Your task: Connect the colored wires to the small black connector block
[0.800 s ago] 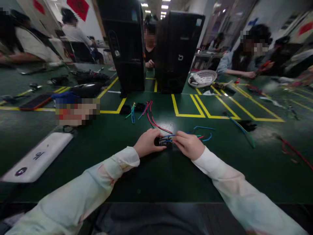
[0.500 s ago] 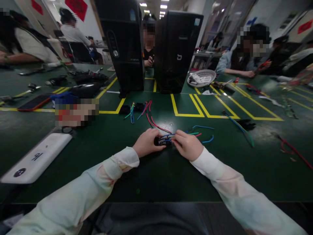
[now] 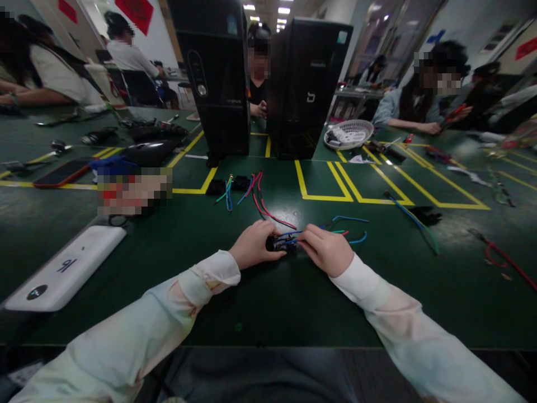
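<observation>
A small black connector block [image 3: 280,244] with coloured wires lies on the green table [image 3: 268,302] between my hands. My left hand [image 3: 254,245] is closed round its left end. My right hand [image 3: 327,249] pinches its right side, where blue, green and red wires [image 3: 350,229] trail off to the right. A red wire [image 3: 268,211] runs from the block toward the far side. Both sleeves are pale and long.
Two black computer towers [image 3: 218,78] [image 3: 308,84] stand behind yellow floor-tape lines [image 3: 323,196]. More wired connectors [image 3: 232,184] lie in front of them. A white flat device [image 3: 65,268] sits at left, a white basket [image 3: 350,133] at back right. Other people work around the table.
Both hands stay on the connector block; the right hand's fingers have shifted slightly on the wires. The view has moved a little.
</observation>
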A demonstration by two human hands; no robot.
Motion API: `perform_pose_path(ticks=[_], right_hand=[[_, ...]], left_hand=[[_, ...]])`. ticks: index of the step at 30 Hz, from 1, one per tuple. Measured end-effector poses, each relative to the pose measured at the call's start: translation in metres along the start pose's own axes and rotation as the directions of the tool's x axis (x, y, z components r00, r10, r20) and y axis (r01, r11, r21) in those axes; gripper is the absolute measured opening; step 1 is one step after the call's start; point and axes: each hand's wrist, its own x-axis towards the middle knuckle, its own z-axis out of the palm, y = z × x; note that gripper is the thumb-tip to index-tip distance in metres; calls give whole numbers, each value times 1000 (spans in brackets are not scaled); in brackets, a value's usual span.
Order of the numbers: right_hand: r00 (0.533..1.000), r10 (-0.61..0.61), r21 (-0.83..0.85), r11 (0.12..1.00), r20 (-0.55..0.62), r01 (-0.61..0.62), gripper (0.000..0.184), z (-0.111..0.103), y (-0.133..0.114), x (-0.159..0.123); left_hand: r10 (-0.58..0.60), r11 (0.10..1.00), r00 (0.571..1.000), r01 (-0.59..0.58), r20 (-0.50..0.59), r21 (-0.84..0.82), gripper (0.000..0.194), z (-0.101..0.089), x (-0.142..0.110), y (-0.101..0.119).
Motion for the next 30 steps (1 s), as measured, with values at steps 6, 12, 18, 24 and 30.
perform_pose_path(ticks=[6, 12, 18, 24, 30], right_hand=[[999, 6, 48, 999, 49, -9, 18, -2, 2, 1], [995, -19, 194, 981, 97, 0, 13, -2, 5, 1], [991, 99, 229, 966, 89, -117, 8, 0, 5, 5], [987, 44, 343, 934, 157, -97, 5, -5, 7, 6], [986, 116, 303, 942, 116, -147, 5, -4, 6, 9]], left_hand=[[12, 1000, 1000, -13, 9, 19, 32, -1, 0, 1], [14, 1000, 1000, -14, 5, 19, 32, 0, 0, 0], [14, 1000, 1000, -14, 28, 8, 31, -2, 0, 1], [-4, 1000, 1000, 4, 24, -8, 32, -2, 0, 1], [10, 1000, 999, -9, 34, -9, 31, -2, 1, 2]])
